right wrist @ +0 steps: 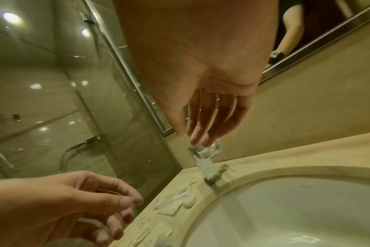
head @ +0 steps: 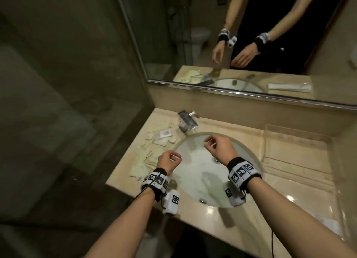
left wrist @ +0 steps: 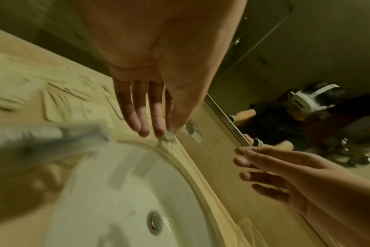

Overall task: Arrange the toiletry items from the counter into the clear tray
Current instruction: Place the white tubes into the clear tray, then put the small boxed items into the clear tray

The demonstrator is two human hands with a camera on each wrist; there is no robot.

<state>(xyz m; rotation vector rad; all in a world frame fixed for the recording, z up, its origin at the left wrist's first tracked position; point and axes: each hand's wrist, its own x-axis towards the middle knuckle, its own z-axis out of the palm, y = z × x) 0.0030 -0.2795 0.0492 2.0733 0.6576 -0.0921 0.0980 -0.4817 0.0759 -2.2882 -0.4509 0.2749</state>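
Both hands hover above the white oval sink point(head: 195, 172), our left hand point(head: 168, 162) and right hand point(head: 220, 147) loosely curled, holding nothing. The pale packaged toiletry items point(head: 152, 147) lie scattered left; the clear plastic tray point(head: 293, 139) sits right.

No readable text, brand or number is found in any view. Black-and-white square coded markers are seen on the left wristband point(head: 157, 180), at lower centre of the head view, on the right wristband point(head: 242, 170) beside it, and on the white camera housings hung below both. A pinkish printed patch, perhaps a barcode, is borne by a small sachet point(head: 165, 133) left of the basin, but its print is too blurred to be read.
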